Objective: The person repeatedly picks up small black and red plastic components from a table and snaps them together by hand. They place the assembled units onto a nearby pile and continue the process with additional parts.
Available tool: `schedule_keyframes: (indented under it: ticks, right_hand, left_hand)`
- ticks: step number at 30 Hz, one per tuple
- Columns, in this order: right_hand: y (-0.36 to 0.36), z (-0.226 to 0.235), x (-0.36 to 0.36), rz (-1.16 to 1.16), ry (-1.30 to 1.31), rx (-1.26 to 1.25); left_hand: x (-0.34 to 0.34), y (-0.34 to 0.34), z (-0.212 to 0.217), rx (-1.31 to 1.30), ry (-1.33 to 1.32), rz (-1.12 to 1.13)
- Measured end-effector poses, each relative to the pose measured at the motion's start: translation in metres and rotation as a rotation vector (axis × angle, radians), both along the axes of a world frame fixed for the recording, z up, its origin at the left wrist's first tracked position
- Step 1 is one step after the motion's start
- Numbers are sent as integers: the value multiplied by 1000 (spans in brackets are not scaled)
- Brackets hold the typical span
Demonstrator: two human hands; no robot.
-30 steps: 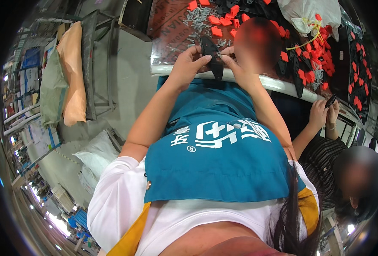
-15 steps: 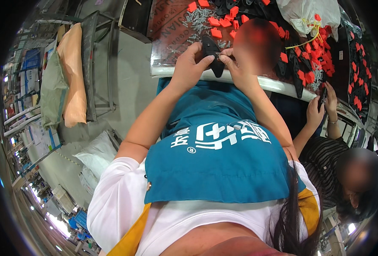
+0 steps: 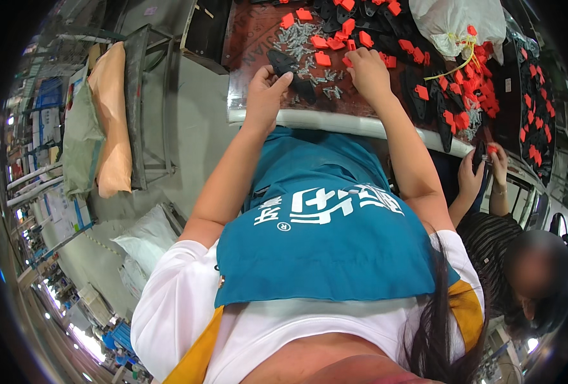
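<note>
My left hand (image 3: 267, 96) grips a black, elongated plastic part (image 3: 285, 64) with pointed ends, thumb on top, above the near left of the table. My right hand (image 3: 368, 73) is over the table with its fingertips closed on a small red plastic piece (image 3: 347, 62), mostly covered by the fingers. Loose red pieces (image 3: 323, 59) lie around it. Between my hands is a scatter of small silvery coiled parts that look like springs (image 3: 325, 77).
The brown tabletop (image 3: 249, 83) has a pale padded front edge (image 3: 335, 120). Black parts (image 3: 407, 80) and a tied whitish bag (image 3: 460, 25) lie farther right. A co-worker's hands (image 3: 486, 168) hold a black part at the right. A dark box (image 3: 206, 35) stands at the table's left.
My hands have parted. The left has moved left with the black part; the right has left that part and reached forward to the red pieces. The co-worker's hand now holds something red.
</note>
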State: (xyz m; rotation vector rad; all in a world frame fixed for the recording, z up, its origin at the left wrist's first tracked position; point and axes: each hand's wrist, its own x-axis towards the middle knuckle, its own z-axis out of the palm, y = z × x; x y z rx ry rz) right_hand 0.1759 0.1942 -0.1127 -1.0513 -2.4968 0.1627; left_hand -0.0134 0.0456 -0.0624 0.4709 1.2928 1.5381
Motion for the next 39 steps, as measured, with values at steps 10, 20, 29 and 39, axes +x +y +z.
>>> schedule_keyframes:
  ticks: [10,20,29,39]
  right_hand:
    - [-36,33,1,56,604,-871]
    - [-69,61,4,-80,1010,-1264]
    - [-84,75,-1,-53,970,-1182]
    - [-91,84,-7,-100,931,-1069]
  left_hand:
    - [14,3,14,35,34,-45]
    - [27,3,24,76,75,-161]
    - [22,-2,31,88,237,-287]
    - [16,0,47,66,309,-346]
